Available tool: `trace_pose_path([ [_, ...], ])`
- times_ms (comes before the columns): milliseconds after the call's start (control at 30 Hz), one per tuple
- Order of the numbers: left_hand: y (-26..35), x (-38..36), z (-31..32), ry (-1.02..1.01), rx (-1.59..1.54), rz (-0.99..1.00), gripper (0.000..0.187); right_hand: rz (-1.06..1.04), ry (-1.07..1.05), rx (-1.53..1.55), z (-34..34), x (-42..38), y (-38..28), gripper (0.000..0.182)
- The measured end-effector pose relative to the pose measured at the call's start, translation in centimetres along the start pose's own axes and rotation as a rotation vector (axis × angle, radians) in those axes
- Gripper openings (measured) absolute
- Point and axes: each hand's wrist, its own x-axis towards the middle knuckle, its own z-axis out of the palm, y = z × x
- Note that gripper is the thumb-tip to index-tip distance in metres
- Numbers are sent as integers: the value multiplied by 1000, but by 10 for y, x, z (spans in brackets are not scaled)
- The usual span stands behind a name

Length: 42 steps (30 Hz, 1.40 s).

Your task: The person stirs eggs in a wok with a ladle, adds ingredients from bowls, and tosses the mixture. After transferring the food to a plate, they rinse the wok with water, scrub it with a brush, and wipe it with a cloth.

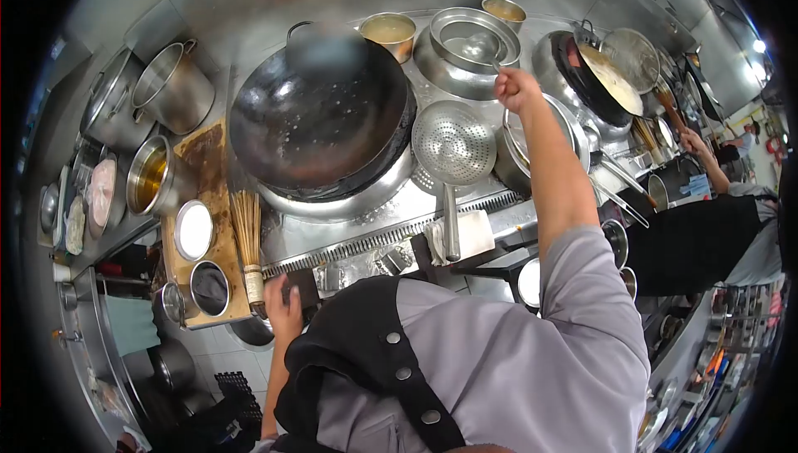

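Observation:
My right hand (517, 90) is closed round the handle of a ladle (480, 47), whose bowl rests in a round metal pot (449, 37) at the back. Near the stove's front edge, my left hand (283, 307) has its fingers apart and holds nothing, just right of a bamboo brush (250, 245). A large dark wok (320, 120) sits on the burner between them, with steam or a blur over its far rim. The perforated strainer (454, 142) lies right of the wok, its handle over a folded white cloth (470, 234).
On the left stand tall pots (174, 87), a bowl of yellow liquid (148, 177) and a wooden board (204, 162). Far right, a co-worker's hand (693, 142) is near another wok (611, 79) with pale contents. Small metal containers (388, 31) line the back.

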Motion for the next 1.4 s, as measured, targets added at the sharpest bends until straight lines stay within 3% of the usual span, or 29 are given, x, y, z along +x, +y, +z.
trace_pose_path([
  [67,-22,-49,1,68,-102,-184,29,141,-186,553,0,7,-11,15],
  [100,-27,-55,1,77,-98,-194,29,181,-285,640,1,3,-15,18],
  [233,-61,-87,3,59,-62,-239,29,101,-456,790,23,-68,-19,11],
  [333,-86,-125,-5,43,-28,-290,29,213,-588,845,38,-127,-22,5],
  [400,-100,-147,-15,37,-2,-323,29,285,-673,874,47,-169,-17,24],
  [433,-107,-155,-19,32,8,-335,30,243,-728,880,53,-190,-9,43],
  [600,-135,-180,-29,-16,36,-375,30,325,-805,915,62,-247,28,46],
  [733,-152,-180,-27,-69,51,-390,30,359,-811,728,62,-262,69,35],
  [867,-160,-172,-14,-133,58,-402,31,-16,-474,47,59,-275,104,23],
  [933,-161,-157,1,-177,52,-389,31,-115,-440,-154,49,-266,116,34],
  [1000,-157,-130,27,-232,40,-362,31,-351,-310,-281,30,-224,121,40],
  [1067,-156,-119,41,-264,41,-358,31,-409,-26,-656,20,-193,100,46],
  [1167,-146,-106,56,-293,49,-370,31,-696,245,-1080,-19,-85,74,51],
  [1300,-137,-94,65,-308,77,-400,32,-462,250,-967,-14,-6,39,38],
  [1367,-138,-95,68,-314,91,-419,32,-184,-21,-712,-5,7,19,17],
  [1400,-139,-97,69,-319,97,-429,32,-183,-27,-714,-2,12,12,17],
])
